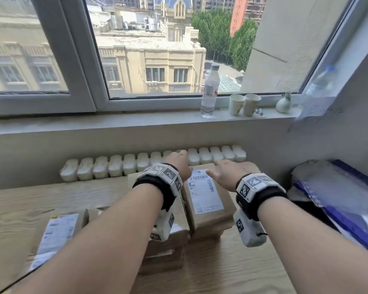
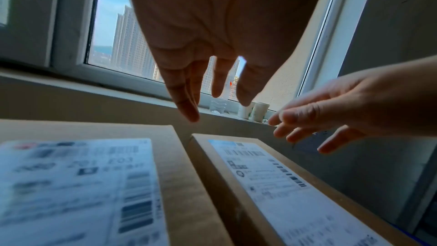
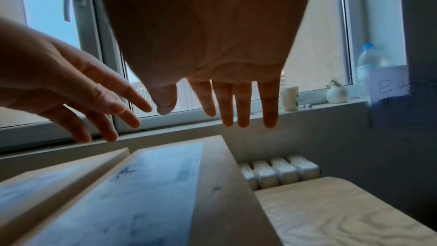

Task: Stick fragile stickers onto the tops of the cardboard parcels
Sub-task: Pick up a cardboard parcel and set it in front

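Several brown cardboard parcels with white shipping labels stand on the wooden table (image 1: 232, 270). The right parcel (image 1: 206, 200) (image 2: 290, 184) (image 3: 146, 194) sits beside a left parcel (image 1: 174, 230) (image 2: 78, 180) that my left forearm mostly hides. A third parcel (image 1: 57, 232) lies lower at the left. My left hand (image 1: 179, 164) (image 2: 205, 81) (image 3: 78, 100) hovers over the far end of the left parcel, fingers straight, holding nothing. My right hand (image 1: 227, 172) (image 3: 227, 100) (image 2: 331, 119) hovers over the far right corner of the right parcel, fingers spread and empty. No sticker shows in any view.
A white radiator (image 1: 153, 164) runs behind the table under the windowsill (image 1: 115, 122). On the sill stand a water bottle (image 1: 209, 92), two paper cups (image 1: 243, 103) and a small white vase (image 1: 283, 103). Blue and white plastic-wrapped items (image 1: 338, 194) lie at the right.
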`<state>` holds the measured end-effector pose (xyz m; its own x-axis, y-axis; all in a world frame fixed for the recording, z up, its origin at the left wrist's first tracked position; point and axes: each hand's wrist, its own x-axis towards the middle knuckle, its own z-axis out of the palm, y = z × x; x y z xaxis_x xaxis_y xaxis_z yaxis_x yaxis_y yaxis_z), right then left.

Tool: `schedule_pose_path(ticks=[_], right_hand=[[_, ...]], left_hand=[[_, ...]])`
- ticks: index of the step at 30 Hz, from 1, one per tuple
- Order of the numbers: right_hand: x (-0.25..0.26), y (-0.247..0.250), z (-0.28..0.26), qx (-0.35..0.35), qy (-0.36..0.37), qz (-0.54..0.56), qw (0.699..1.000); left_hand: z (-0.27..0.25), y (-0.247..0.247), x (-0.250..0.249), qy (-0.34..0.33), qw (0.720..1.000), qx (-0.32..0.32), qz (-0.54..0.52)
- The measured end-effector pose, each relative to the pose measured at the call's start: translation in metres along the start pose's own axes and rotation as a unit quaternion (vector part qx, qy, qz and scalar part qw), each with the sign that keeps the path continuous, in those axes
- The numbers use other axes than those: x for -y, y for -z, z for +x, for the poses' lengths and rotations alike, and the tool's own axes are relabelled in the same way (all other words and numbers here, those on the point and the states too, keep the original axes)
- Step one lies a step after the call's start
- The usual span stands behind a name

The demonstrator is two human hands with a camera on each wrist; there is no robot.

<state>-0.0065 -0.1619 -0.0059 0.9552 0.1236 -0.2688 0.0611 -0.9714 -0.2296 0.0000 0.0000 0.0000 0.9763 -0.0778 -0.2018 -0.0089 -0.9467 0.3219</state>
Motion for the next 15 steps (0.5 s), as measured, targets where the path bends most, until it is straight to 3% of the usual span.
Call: schedule_pose_path(ticks=[6, 12, 15], right_hand=[[-0.012, -0.020, 0.005, 0.036, -0.049, 0.036, 0.997], [-0.024, -0.039, 0.007, 0.048, -0.072, 0.122, 0.989], [-0.026, -0.045, 0.008, 0.040, -0.073, 0.155, 0.984]], left_hand=[[0.020, -0.016, -0.012, 0.047, 0.997, 0.055, 0.030], [0.029, -0.032, -0.021, 0.118, 0.987, 0.108, -0.009], [0.030, -0.038, -0.023, 0.154, 0.981, 0.105, -0.043]])
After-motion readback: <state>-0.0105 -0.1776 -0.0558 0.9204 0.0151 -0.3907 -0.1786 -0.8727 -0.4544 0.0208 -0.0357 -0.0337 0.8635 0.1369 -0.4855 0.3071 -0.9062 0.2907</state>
